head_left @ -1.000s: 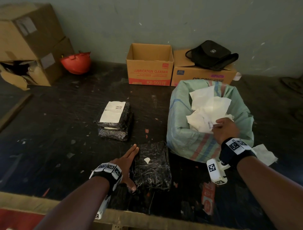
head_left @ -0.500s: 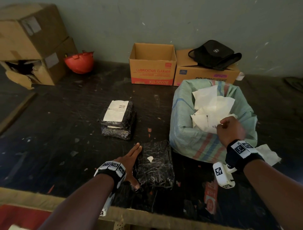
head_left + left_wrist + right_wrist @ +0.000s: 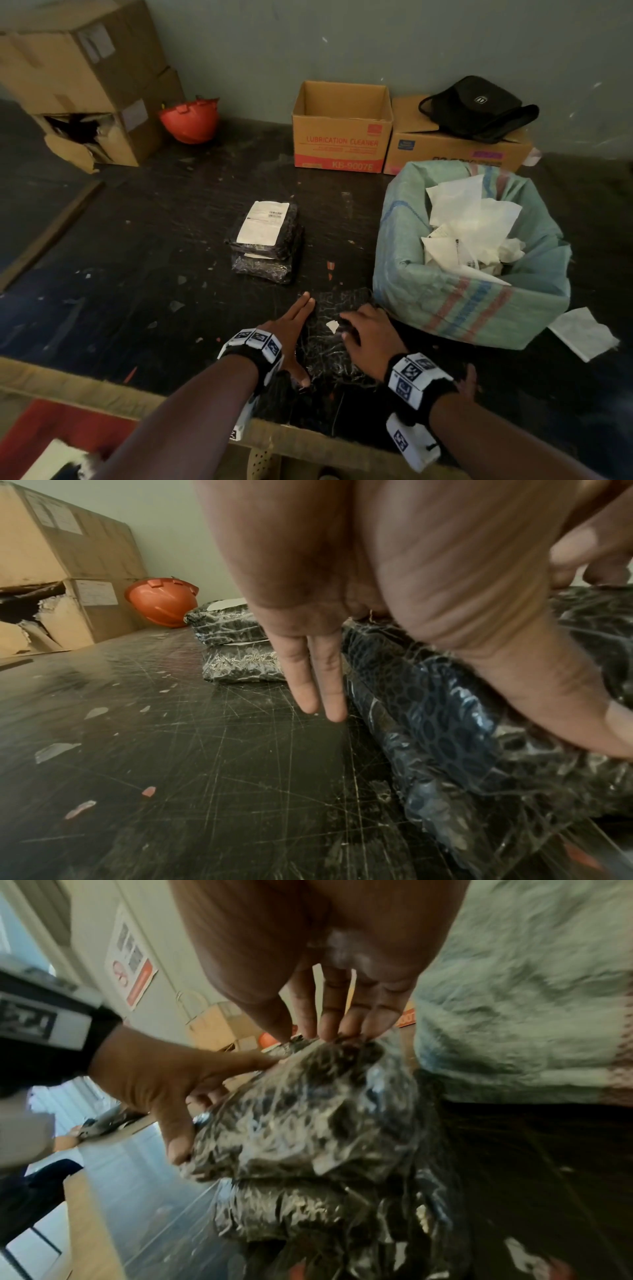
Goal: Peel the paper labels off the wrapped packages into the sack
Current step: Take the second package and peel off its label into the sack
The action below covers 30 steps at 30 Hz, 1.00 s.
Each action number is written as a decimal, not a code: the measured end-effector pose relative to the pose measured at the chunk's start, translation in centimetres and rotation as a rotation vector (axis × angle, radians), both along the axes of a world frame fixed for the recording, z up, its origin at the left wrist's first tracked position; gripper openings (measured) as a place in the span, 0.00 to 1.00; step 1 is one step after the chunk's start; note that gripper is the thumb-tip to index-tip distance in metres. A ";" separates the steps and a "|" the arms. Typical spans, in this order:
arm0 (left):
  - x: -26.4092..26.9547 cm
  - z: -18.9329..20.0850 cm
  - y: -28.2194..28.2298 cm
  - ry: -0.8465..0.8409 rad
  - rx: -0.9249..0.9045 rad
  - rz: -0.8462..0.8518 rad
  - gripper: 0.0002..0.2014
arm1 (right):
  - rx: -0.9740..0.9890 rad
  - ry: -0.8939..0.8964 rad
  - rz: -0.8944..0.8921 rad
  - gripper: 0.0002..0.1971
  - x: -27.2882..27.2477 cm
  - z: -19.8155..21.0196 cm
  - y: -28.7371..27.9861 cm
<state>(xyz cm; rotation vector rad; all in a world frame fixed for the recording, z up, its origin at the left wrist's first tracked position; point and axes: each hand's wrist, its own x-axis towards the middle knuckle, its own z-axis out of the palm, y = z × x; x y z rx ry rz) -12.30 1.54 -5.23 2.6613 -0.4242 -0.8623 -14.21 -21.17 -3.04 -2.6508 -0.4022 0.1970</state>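
A black-wrapped package [image 3: 327,356] lies near the table's front edge, with a small white label scrap [image 3: 332,325] stuck on top. My left hand [image 3: 294,330] lies flat along its left side, fingers [image 3: 318,685] straight and thumb pressing the package [image 3: 445,718]. My right hand [image 3: 368,334] rests on the package's right half, fingertips [image 3: 339,1020] touching the wrap [image 3: 308,1110] beside the scrap. Further back, two wrapped packages [image 3: 265,253] are stacked, the top one bearing a full white label [image 3: 263,222]. The green woven sack [image 3: 472,301] stands to the right, holding peeled labels [image 3: 476,222].
A loose white paper [image 3: 584,334] lies right of the sack. At the back stand an open orange carton [image 3: 342,144], a second carton with a black bag [image 3: 476,106] on top, a red helmet [image 3: 190,118] and stacked brown boxes [image 3: 78,78]. Paper bits litter the dark table [image 3: 137,274].
My right hand has left the sack's mouth and come down to the left onto the near package, letting go of the paper there. The left hand stayed beside the package.
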 end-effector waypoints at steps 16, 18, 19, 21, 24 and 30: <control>0.0 0.1 0.0 0.020 -0.005 0.003 0.81 | -0.030 0.114 -0.167 0.13 0.4 -0.1 2.3; 0.1 0.0 0.0 0.022 -0.009 0.001 0.81 | -0.052 0.123 -0.166 0.16 0.5 -0.1 2.5; 0.0 0.0 0.0 0.024 -0.009 0.003 0.81 | -0.060 0.119 -0.164 0.15 0.5 -0.1 2.6; 0.0 -0.1 0.0 0.021 -0.010 0.010 0.81 | -0.065 0.105 -0.167 0.10 0.3 -0.1 2.6; 0.0 -0.2 0.0 0.019 -0.018 0.012 0.81 | -0.075 0.099 -0.174 0.04 0.0 -0.3 2.7; 0.0 -0.3 0.2 0.016 -0.035 0.012 0.81 | -0.024 0.073 -0.243 0.12 0.2 -0.6 2.8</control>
